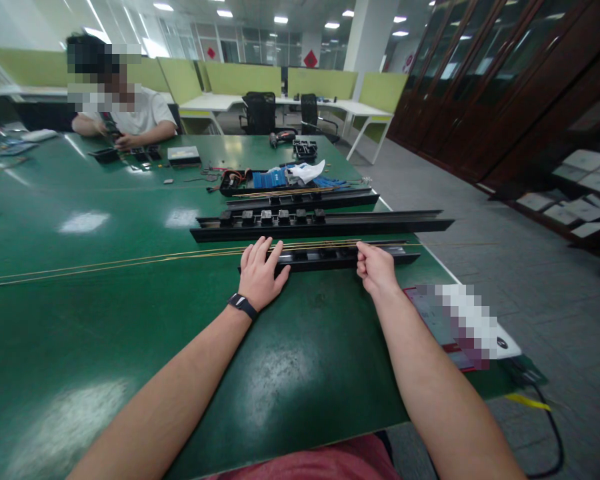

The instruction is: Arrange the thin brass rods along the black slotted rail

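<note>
My left hand [263, 272] lies with fingers spread over the left end of a black channel rail [320, 263], on top of long thin golden rods [180, 256]. Those rods run along the rail and stick out far to the left over the table. At the rail's right part my right hand [377, 267] is closed, thumb and forefinger pinched on a thin golden rod. Just beyond lies a longer black channel rail [390, 223] holding several dark blocks [284, 217]. A third black rail [350, 198] lies behind it.
On the green table [105, 320] stands a black tray [224, 183] with wires and a blue packet [270, 179]. A power drill [282, 138] lies farther back. A co-worker [145, 113] sits at far left, handling parts. A red-edged folder [430, 313] lies at right.
</note>
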The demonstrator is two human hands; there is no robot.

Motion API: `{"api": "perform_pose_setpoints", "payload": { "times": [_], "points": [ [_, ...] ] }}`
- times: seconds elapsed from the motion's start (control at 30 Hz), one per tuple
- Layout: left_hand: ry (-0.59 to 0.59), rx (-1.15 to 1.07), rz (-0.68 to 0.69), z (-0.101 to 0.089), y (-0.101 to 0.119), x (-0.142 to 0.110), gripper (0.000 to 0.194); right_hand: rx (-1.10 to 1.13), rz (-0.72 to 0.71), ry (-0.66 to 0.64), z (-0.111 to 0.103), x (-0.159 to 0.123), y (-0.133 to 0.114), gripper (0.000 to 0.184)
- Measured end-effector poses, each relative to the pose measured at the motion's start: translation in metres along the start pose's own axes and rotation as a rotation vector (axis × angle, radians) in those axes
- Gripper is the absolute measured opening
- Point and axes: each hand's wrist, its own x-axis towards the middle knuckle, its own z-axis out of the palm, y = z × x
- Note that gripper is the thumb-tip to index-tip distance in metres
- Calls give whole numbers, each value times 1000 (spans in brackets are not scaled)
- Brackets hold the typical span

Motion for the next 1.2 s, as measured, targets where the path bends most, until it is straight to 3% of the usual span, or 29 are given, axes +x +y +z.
{"api": "perform_pose_setpoints", "payload": {
  "times": [1.2],
  "points": [
    [15,35,18,1,-1,0,56,-1,-5,6,-1,2,2,31]
  ]
}}
